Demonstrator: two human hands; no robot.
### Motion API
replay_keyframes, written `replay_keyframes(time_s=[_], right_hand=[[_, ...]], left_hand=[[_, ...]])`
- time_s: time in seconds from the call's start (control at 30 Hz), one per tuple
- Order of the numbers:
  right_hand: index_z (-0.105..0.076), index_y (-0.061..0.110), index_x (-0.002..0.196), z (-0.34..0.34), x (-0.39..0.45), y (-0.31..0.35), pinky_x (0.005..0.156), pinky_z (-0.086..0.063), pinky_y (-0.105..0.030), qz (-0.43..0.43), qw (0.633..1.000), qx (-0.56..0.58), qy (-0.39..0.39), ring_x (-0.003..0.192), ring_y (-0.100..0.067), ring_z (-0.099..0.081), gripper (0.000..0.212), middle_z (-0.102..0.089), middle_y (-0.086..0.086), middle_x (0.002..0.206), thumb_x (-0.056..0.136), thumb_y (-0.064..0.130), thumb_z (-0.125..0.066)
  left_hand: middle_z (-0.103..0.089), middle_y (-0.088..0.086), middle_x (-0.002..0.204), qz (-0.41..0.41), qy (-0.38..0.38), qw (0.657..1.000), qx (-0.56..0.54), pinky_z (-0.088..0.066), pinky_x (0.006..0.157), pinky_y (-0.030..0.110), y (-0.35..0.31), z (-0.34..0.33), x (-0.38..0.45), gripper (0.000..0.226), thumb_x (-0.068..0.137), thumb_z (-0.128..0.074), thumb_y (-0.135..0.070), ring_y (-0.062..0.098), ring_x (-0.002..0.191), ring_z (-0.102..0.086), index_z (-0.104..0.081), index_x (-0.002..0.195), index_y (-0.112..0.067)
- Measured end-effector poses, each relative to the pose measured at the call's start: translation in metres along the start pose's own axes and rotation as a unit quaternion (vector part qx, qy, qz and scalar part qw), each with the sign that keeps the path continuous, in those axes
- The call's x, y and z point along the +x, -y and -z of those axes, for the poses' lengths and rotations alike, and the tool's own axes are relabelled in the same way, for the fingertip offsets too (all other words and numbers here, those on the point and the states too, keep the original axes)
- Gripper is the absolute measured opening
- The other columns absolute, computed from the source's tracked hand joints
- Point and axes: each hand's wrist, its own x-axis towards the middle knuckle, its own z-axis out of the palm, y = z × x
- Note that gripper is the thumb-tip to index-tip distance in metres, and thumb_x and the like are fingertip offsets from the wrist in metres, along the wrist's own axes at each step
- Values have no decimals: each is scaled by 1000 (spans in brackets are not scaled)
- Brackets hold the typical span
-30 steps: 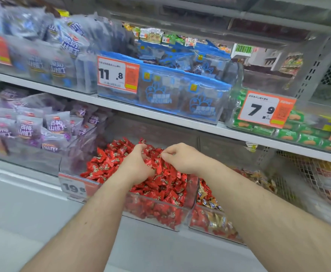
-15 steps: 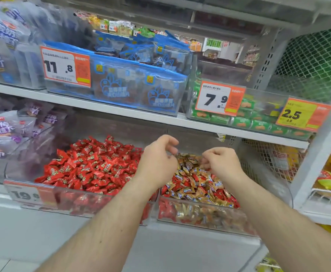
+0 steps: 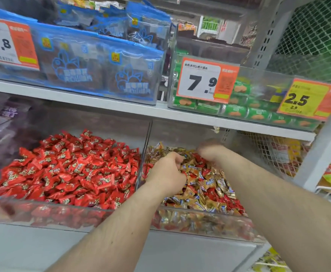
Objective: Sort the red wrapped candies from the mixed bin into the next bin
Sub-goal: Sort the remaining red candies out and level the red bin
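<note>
Supermarket shelving: both hands dig in the clear mixed bin [image 3: 203, 222]; left hand [image 3: 166, 173] fingers curled into gold-and-red wrapped candies [image 3: 205, 183], right hand [image 3: 209, 152] blurred, grip unclear; many reds remain beside the clear all-red bin [image 3: 48, 214].

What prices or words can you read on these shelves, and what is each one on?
"7.9": orange price tag on the green-pack bin.
"2.5", small "2.9" beneath: yellow price tag at right.
"1 .8", cut off by the frame: price tag at upper left.
Fine print on the tags, the blue bags and the candy wrappers: too blurred to read.
</note>
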Motion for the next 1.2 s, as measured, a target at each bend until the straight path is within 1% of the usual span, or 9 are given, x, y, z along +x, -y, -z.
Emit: replay_keyframes(time_s=[0.1, 0.2, 0.37, 0.53, 0.63, 0.8, 0.93, 0.97, 1.2], right_hand=[[-52, 7, 136, -11, -7, 9, 103, -46, -39, 16, 994, -90, 52, 120, -29, -55, 42, -52, -14, 139, 106, 31, -35], [-45, 17, 141, -19, -16, 4, 94, -54, -45, -14, 993, -83, 88, 115, -30, -55, 52, -47, -9, 141, 101, 49, -43], [-71, 18, 108, -15, -48, -4, 85, -53, -43, 22, 991, -32, 131, 119, -23, -47, 57, -49, 0, 139, 97, 63, -37], [-70, 34, 115, 8, -99, -20, 86, -56, -38, 73, 981, -19, 177, 119, -17, -53, 59, -55, 11, 131, 95, 70, -27], [-68, 31, 117, 20, -118, -39, 90, -52, -39, 84, 990, 55, 103, 109, -12, -61, 50, -63, 16, 121, 99, 62, -33], [-72, 19, 93, 25, -132, -65, 74, -52, -34, 77, 988, 123, -48, 88, -14, -68, 22, -72, 4, 96, 95, 38, -61], [-73, 20, 72, 16, -122, -75, 75, -51, -33, 65, 993, 67, -76, 81, -12, -63, 14, -69, 9, 80, 84, 28, -73], [-73, 21, 71, 11, -119, -73, 75, -51, -32, 61, 995, 37, -74, 79, -12, -62, 14, -68, 8, 77, 82, 28, -74], [-62, 17, 119, -16, -106, -50, 68, -51, -31, 60, 992, -114, 4, 88, -21, -63, 49, -66, -2, 102, 76, 35, -76]], left_hand=[[-56, -9, 111, 5, 9, 1000, 10, -48, 74, 26, 3, -1, -1, 44, 86, -55, -7, 15, 97, -58, -51, 126, -25], [-55, -12, 101, 6, 14, 1000, 6, -45, 61, 23, 6, 2, 0, 42, 87, -54, -6, 12, 82, -57, -51, 125, -24], [-55, -14, 97, 4, 11, 1000, 1, -49, 62, 25, 5, 10, -3, 40, 87, -57, -9, 13, 78, -58, -53, 123, -24], [-59, -5, 113, -15, 12, 1000, -6, -44, 57, 19, 2, 13, -9, 36, 88, -54, -6, 13, 81, -58, -55, 118, -25], [-58, -8, 107, -20, 26, 999, -2, -40, 47, 14, 3, 15, -10, 31, 90, -50, -4, 8, 66, -55, -55, 110, -28], [-60, -9, 101, -32, 39, 996, 69, -49, 64, 23, 4, 7, -10, 31, 87, -50, -3, 11, 79, -59, -59, 99, -30], [-64, -10, 95, -60, 30, 978, 198, -53, 74, 30, -8, -7, -8, 1, 89, -59, -36, 14, 85, -60, -59, 89, -36], [-63, -11, 95, -60, 35, 967, 244, -51, 73, 30, -10, -11, -7, 15, 86, -61, -47, 15, 88, -59, -59, 93, -34], [-60, -3, 102, -19, 117, 939, 322, -54, 72, 35, -11, -26, 1, 47, 72, -75, -41, 20, 89, -60, -55, 111, -24]])
